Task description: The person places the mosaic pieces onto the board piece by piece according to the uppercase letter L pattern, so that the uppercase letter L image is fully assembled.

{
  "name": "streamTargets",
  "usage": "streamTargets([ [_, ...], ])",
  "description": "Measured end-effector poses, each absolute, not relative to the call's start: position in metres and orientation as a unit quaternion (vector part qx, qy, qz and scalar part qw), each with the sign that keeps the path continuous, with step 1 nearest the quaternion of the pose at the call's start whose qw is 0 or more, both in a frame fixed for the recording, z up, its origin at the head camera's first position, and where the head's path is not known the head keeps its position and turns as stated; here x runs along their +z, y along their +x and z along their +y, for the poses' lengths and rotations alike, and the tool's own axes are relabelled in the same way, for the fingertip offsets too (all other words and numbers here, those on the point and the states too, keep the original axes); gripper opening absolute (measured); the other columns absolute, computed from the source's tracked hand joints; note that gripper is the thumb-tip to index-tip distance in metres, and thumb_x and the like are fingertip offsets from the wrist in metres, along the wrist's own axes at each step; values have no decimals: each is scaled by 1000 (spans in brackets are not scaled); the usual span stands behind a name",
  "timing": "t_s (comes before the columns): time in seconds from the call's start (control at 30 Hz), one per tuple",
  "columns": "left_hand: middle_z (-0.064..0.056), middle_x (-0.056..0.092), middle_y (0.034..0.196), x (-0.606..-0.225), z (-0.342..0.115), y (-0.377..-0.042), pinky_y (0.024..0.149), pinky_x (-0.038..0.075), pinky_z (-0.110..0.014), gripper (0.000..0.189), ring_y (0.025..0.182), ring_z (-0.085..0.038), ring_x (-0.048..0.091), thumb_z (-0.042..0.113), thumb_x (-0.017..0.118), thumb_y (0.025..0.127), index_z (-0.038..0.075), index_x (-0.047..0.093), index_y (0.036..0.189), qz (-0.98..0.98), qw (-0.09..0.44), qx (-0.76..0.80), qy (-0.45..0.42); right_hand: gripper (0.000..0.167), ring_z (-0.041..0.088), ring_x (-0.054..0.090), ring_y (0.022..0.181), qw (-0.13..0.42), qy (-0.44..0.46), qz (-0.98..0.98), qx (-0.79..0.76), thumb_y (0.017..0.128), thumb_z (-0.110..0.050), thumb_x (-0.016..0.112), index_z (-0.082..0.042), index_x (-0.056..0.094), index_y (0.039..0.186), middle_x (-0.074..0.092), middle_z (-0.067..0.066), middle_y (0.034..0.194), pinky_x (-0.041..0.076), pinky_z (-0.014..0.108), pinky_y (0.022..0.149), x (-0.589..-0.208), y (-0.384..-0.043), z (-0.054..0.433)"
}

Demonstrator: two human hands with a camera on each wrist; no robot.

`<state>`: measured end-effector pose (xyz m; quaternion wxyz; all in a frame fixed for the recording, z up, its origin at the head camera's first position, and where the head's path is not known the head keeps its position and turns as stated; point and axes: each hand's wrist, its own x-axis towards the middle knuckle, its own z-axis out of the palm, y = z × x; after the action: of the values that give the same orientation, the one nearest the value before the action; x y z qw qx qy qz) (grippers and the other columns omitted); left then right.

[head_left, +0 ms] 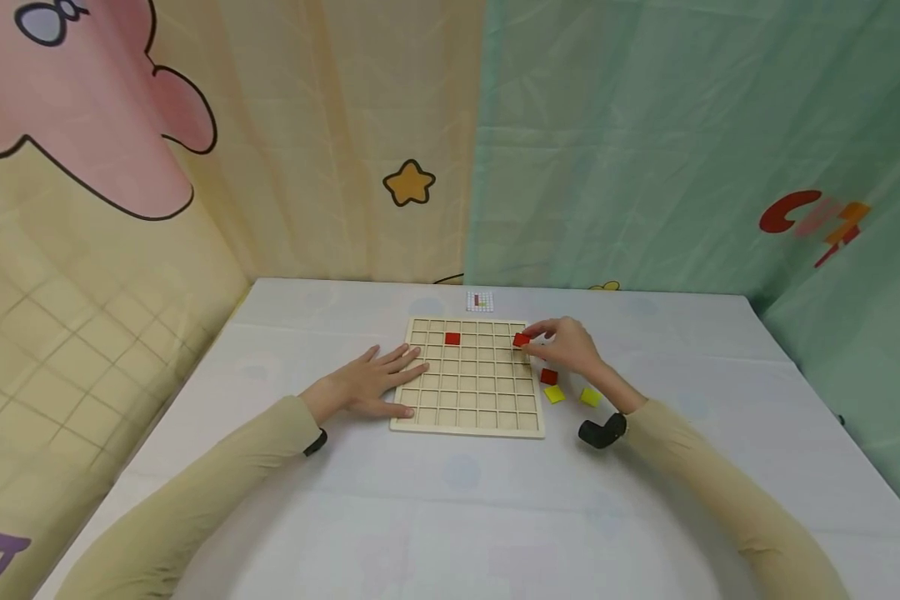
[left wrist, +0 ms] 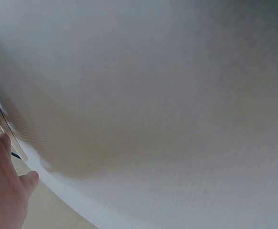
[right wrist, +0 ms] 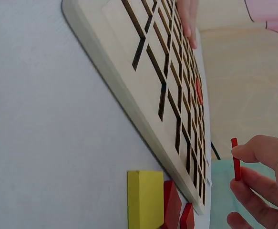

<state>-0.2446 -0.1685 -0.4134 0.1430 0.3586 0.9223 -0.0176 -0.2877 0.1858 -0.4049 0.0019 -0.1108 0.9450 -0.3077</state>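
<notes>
A pale wooden grid board [head_left: 465, 432] lies on the table, with one red square tile [head_left: 452, 338] in a cell of its upper part. My left hand [head_left: 367, 383] rests with spread fingers over the board's left edge. At the upper right of the board, my right hand [head_left: 566, 344] pinches another red tile [head_left: 521, 340] between thumb and fingers. The right wrist view shows this held tile [right wrist: 236, 160] edge-on, raised above the board. Beside the right edge lie a loose red tile [head_left: 549, 377] and two yellow tiles, one nearer [head_left: 554, 394] and one farther out [head_left: 590, 397].
A small card with a printed colored grid [head_left: 480, 302] lies behind the board. The white-covered table [head_left: 457, 517] meets patterned curtains at its back and sides. In the right wrist view, a yellow tile [right wrist: 146, 200] stands out close to the board's rim.
</notes>
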Motion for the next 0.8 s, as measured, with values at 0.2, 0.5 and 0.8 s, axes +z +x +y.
streamTargets([
  [0.2, -5, 1, 164, -416, -168, -245, 117, 8, -61, 82, 151, -27, 0, 66, 41, 92, 25, 10, 156, 921, 142, -26, 361, 35, 27, 58, 99, -12, -134, 943, -303, 80, -33, 75, -11, 75, 107, 74, 7, 101, 48, 32, 74, -407, -291, 169],
  [0.5, -4, 2, 164, -417, -166, -246, 117, 7, -60, 82, 151, -26, 1, 67, 41, 92, 25, 12, 156, 923, 136, -23, 360, 30, 24, 61, 92, -13, -162, 935, -316, 79, -31, 76, -12, 76, 103, 75, 6, 97, 48, 31, 73, -409, -299, 143],
  [0.8, -3, 1, 164, -413, -164, -246, 117, 7, -60, 83, 151, -25, 0, 68, 41, 91, 27, 11, 156, 924, 144, -28, 352, 31, 19, 58, 82, 22, -175, 933, -312, 79, -33, 77, -14, 76, 103, 75, 3, 97, 44, 25, 63, -408, -300, 115],
])
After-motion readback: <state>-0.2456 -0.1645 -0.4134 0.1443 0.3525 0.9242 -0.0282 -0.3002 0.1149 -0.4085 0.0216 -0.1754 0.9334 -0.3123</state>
